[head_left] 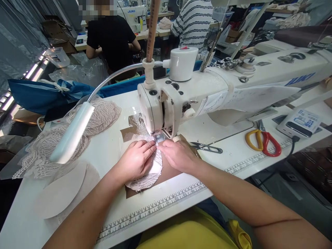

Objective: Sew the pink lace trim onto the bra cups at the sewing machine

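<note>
A pale pink lace piece with a curved edge lies on the bed of a white sewing machine, its far end under the needle area. My left hand rests flat on the lace, fingers stretched toward the presser foot. On the other side, my right hand has its fingers closed at the lace's right edge, close to the needle; the fingertips partly hide what they pinch. Brown sheet material covers the bed beneath the lace. Thread snips lie just right of my right hand.
Stacked lace pieces and smooth oval pads lie on the left, under a bendable lamp. Scissors and a white device sit at the right. A printed ruler follows the front edge. Two people work beyond.
</note>
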Motion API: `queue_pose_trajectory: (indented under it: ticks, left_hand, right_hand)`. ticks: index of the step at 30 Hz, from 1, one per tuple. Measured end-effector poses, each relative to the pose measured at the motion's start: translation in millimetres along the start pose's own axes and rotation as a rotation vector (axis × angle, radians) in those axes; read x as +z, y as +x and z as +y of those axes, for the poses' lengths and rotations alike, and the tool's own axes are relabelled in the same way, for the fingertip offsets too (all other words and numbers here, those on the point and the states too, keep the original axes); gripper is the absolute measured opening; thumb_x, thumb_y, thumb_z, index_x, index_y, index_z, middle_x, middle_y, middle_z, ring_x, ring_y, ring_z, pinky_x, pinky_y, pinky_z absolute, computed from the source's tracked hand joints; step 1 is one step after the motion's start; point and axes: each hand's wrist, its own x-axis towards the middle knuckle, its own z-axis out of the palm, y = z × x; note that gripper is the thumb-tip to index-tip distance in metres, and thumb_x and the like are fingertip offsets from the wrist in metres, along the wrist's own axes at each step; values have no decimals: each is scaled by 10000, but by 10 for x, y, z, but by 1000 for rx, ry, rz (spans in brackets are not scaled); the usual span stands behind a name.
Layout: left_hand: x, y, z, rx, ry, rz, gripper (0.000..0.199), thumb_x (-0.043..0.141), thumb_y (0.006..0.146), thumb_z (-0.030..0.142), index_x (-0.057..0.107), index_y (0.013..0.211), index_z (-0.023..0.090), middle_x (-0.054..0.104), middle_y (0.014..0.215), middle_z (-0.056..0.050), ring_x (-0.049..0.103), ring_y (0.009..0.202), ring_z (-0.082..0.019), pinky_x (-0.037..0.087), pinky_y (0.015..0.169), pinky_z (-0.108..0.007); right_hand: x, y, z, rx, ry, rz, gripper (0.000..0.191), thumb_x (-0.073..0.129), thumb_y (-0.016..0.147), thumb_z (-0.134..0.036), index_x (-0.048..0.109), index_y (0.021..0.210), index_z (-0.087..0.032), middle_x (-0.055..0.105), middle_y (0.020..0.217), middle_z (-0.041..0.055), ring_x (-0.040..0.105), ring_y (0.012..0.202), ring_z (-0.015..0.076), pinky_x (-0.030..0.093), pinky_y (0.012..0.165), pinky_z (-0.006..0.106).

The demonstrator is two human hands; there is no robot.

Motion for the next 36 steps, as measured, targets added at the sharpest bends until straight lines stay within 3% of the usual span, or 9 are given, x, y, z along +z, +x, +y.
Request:
queue_pose_trajectory:
  ticks: [9,23,36]
  left_hand:
    - [36,2,-63,13,7,12,448,495,828,95,564,1271,105,581,1326,-117,529,1105,-298,477,912,-461]
    - [32,55,-103,3,-12,112,305,483,936,209,624,1201,160,650,1232,-109,555,1112,-286,499,889,-460]
    - [62,53,-107,-33,-39,143,327,467,937,233,625,1199,118,640,1247,-135,560,1127,-291,515,913,-467]
  right_hand:
    - [22,31,-35,65,-26,-32,295,430,917,-142,675,1081,-159,626,820,43,466,636,148,276,571,292]
    - [21,-2,-2,25,14,3,272,437,893,-119,686,1001,-147,596,794,49,442,643,147,305,590,278]
    - [36,32,-17,63,7,-7,291,462,899,-111,684,1079,-165,630,854,53,478,665,141,316,593,258]
